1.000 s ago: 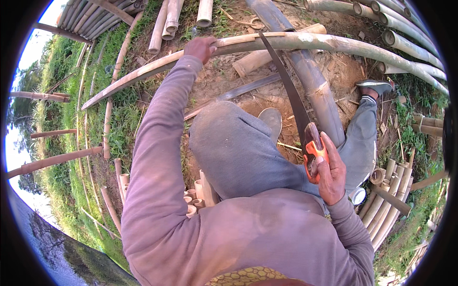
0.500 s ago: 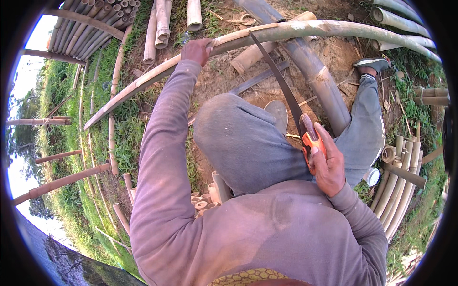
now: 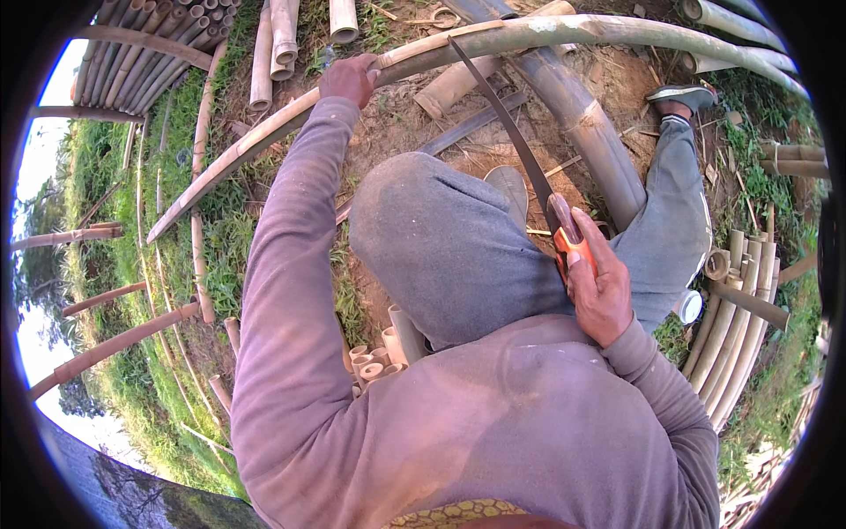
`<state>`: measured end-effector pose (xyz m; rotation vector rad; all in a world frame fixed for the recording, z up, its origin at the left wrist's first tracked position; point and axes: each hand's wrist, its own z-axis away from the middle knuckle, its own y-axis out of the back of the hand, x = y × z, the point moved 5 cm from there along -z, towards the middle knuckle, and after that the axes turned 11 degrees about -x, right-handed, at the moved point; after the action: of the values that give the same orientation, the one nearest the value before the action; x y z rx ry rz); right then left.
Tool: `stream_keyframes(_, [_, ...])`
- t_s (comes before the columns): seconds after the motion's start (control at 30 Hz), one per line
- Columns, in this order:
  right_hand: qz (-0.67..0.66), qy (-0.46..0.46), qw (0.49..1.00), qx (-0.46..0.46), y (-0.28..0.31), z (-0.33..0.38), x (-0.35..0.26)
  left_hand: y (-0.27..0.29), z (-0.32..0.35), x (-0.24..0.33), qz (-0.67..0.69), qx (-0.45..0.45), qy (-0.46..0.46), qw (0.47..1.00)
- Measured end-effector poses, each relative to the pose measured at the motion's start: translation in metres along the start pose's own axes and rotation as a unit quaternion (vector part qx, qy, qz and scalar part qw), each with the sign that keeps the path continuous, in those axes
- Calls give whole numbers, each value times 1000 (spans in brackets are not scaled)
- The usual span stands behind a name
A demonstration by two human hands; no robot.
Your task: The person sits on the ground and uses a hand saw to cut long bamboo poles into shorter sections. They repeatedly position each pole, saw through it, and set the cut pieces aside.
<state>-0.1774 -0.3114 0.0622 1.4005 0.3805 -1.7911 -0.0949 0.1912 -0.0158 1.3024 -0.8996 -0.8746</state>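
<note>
My left hand (image 3: 350,80) is closed around a long, pale bamboo pole (image 3: 608,32) that arcs across the far side of the view. In my right hand (image 3: 601,286) is a handsaw (image 3: 520,145) with an orange and brown handle and a dark blade. The blade points away from me, and its tip reaches the near side of the pole, to the right of my left hand. Whether the teeth touch the pole I cannot tell. Beneath the pole, a thick grey-brown bamboo log (image 3: 577,123) lies slanting on the soil.
Cut bamboo tubes (image 3: 377,364) stand beside my bent knee. Long bamboo poles (image 3: 740,326) are stacked at the right, next to a white-lidded container (image 3: 687,306). A rack of bamboo (image 3: 154,44) stands at the far left. A flat strip (image 3: 476,122) lies on the ground.
The whole view has shifted slightly, with everything a little higher and further left. My left hand stays on the pole, and the handsaw remains in my right hand with its tip by the pole.
</note>
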Motion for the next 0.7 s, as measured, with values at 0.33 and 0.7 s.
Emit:
stream_keyframes(0.33, [31, -29, 999, -18, 12, -7, -1, -5, -1, -4, -4, 4, -4, 1000])
stream_keyframes(0.7, [-10, 72, 986, 148, 83, 58, 42, -63, 117, 10, -6, 55, -115, 992])
